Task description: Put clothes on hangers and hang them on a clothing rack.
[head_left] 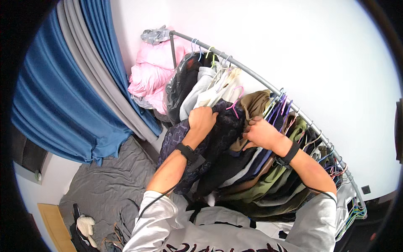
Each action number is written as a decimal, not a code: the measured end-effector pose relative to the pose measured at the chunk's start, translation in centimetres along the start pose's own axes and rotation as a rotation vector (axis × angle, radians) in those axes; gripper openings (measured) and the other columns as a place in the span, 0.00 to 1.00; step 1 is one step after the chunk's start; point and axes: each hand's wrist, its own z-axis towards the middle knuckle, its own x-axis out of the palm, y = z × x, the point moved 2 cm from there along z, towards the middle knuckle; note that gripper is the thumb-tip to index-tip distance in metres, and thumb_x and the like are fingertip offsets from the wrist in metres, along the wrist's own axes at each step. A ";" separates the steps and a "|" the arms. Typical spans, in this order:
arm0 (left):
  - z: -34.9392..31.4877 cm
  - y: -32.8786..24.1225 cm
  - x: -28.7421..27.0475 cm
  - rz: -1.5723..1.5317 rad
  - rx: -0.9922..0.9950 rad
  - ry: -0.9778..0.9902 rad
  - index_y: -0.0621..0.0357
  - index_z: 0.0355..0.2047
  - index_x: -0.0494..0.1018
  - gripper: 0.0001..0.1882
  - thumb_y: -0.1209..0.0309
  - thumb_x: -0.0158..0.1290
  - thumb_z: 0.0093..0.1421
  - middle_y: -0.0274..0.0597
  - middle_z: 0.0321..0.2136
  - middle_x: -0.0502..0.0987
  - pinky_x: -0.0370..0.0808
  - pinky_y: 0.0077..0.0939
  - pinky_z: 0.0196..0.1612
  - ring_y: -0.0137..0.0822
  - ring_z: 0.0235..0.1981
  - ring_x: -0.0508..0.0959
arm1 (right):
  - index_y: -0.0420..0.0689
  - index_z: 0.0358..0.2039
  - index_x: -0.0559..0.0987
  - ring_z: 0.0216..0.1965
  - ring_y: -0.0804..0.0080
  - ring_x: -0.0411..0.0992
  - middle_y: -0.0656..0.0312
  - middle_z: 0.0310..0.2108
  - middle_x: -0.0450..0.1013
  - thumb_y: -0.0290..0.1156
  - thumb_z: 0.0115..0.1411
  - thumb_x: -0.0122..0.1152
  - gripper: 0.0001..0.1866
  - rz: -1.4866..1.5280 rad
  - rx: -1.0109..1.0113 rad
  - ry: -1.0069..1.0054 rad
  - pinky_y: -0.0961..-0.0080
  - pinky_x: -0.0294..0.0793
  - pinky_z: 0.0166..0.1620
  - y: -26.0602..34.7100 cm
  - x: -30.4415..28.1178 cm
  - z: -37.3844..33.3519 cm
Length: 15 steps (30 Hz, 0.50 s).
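Observation:
A dark patterned garment (224, 126) hangs in front of me, with a pink hanger (235, 105) at its neck. My left hand (202, 122) is closed on the garment's left shoulder, the fabric draping below it. At the garment's other side, my right hand (262, 133) has its fingers curled against the cloth's edge, beside a brown garment (255, 103). My right fingertips are partly hidden, so what they grip is hard to make out. Where the hanger's hook ends relative to the rail (247, 69) is clear: it stands below the metal bar, apart from it.
Many clothes on coloured hangers fill the rail, including white tops (220, 88) and an olive garment (268, 182). Pink bedding (153, 63) is piled at the far end. Blue curtains (63, 96) hang left, above a bed with a grey sheet (113, 180). Spare hangers (352, 218) dangle at right.

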 end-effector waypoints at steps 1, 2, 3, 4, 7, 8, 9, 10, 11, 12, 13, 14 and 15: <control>1.0 0.4 1.4 -0.002 0.005 0.001 0.64 0.30 0.85 0.23 0.51 0.62 0.62 0.56 0.29 0.85 0.82 0.47 0.38 0.54 0.31 0.86 | 0.53 0.27 0.86 0.40 0.65 0.78 0.65 0.25 0.78 0.61 0.51 0.68 0.23 -0.008 0.018 0.035 0.67 0.72 0.49 0.2 0.2 0.0; 1.8 1.1 2.3 0.000 -0.047 -0.027 0.64 0.31 0.85 0.24 0.51 0.62 0.62 0.57 0.30 0.85 0.82 0.47 0.39 0.54 0.32 0.87 | 0.53 0.27 0.86 0.40 0.65 0.78 0.65 0.25 0.78 0.61 0.51 0.68 0.23 -0.011 0.018 0.035 0.67 0.72 0.49 0.3 0.0 -0.1; 2.7 2.1 3.2 0.002 -0.100 -0.055 0.64 0.32 0.85 0.24 0.50 0.62 0.62 0.57 0.31 0.85 0.82 0.48 0.40 0.54 0.33 0.87 | 0.54 0.31 0.86 0.41 0.66 0.77 0.66 0.27 0.77 0.63 0.52 0.67 0.24 -0.010 0.022 0.074 0.68 0.70 0.51 0.4 -0.1 -0.3; 3.7 3.1 3.5 0.013 -0.123 -0.081 0.64 0.33 0.85 0.26 0.48 0.61 0.63 0.58 0.32 0.85 0.82 0.48 0.40 0.55 0.34 0.87 | 0.55 0.34 0.85 0.43 0.67 0.75 0.68 0.29 0.77 0.64 0.52 0.66 0.25 -0.003 0.035 0.118 0.68 0.69 0.53 0.5 0.0 -0.7; 6.9 6.4 3.5 0.010 -0.230 -0.101 0.66 0.33 0.85 0.28 0.47 0.61 0.62 0.59 0.33 0.85 0.82 0.47 0.42 0.56 0.36 0.87 | 0.54 0.35 0.85 0.44 0.67 0.74 0.68 0.30 0.76 0.61 0.53 0.67 0.24 0.014 0.038 0.142 0.68 0.69 0.53 0.9 -0.4 -1.4; 8.0 7.2 3.4 0.022 -0.244 -0.110 0.67 0.33 0.85 0.29 0.46 0.61 0.62 0.60 0.33 0.85 0.82 0.47 0.42 0.56 0.37 0.87 | 0.53 0.36 0.85 0.44 0.66 0.74 0.68 0.31 0.76 0.61 0.53 0.67 0.24 0.008 0.034 0.111 0.68 0.69 0.53 1.0 -0.6 -1.6; 8.8 7.8 3.5 0.014 -0.263 -0.117 0.68 0.34 0.85 0.29 0.46 0.62 0.62 0.61 0.34 0.85 0.82 0.48 0.43 0.57 0.37 0.87 | 0.53 0.37 0.85 0.44 0.66 0.74 0.67 0.31 0.76 0.58 0.52 0.68 0.23 0.007 0.027 0.099 0.69 0.70 0.53 1.3 -1.1 -1.8; 9.3 8.0 3.9 0.020 -0.257 -0.126 0.68 0.34 0.85 0.29 0.46 0.62 0.62 0.61 0.34 0.85 0.82 0.48 0.43 0.57 0.37 0.87 | 0.53 0.37 0.85 0.44 0.66 0.74 0.67 0.31 0.76 0.58 0.52 0.68 0.23 0.002 0.033 0.090 0.69 0.70 0.53 1.3 -1.2 -2.0; 9.7 8.3 4.3 0.005 -0.279 -0.142 0.68 0.35 0.85 0.30 0.46 0.62 0.61 0.62 0.34 0.85 0.81 0.48 0.44 0.57 0.38 0.86 | 0.53 0.37 0.85 0.44 0.66 0.74 0.67 0.31 0.76 0.58 0.51 0.69 0.22 0.018 0.028 0.069 0.69 0.71 0.52 1.2 -1.2 -2.1; 10.4 8.8 4.6 -0.011 -0.301 -0.158 0.68 0.35 0.85 0.30 0.46 0.62 0.61 0.62 0.35 0.85 0.81 0.48 0.45 0.57 0.38 0.86 | 0.53 0.37 0.85 0.44 0.66 0.74 0.67 0.31 0.76 0.57 0.50 0.70 0.22 0.034 0.021 0.048 0.69 0.71 0.52 1.1 -1.4 -2.1; 10.9 9.5 4.7 -0.010 -0.321 -0.133 0.67 0.36 0.85 0.30 0.45 0.62 0.61 0.63 0.36 0.85 0.81 0.48 0.46 0.58 0.40 0.86 | 0.53 0.36 0.84 0.44 0.65 0.73 0.67 0.31 0.76 0.55 0.49 0.71 0.22 0.051 0.029 0.071 0.69 0.72 0.52 1.2 -1.9 -2.0; 11.4 10.3 4.8 -0.006 -0.320 -0.133 0.67 0.36 0.85 0.30 0.45 0.62 0.61 0.63 0.36 0.85 0.81 0.48 0.46 0.58 0.40 0.86 | 0.53 0.36 0.84 0.44 0.65 0.73 0.67 0.31 0.76 0.55 0.49 0.71 0.22 0.053 0.029 0.067 0.69 0.72 0.52 1.2 -2.0 -1.9; 11.9 11.4 4.7 -0.010 -0.340 -0.140 0.67 0.36 0.85 0.31 0.45 0.62 0.60 0.63 0.36 0.85 0.81 0.48 0.47 0.58 0.40 0.86 | 0.53 0.33 0.84 0.43 0.66 0.74 0.67 0.30 0.76 0.55 0.51 0.70 0.20 0.038 0.022 0.042 0.69 0.71 0.52 1.2 -1.9 -1.9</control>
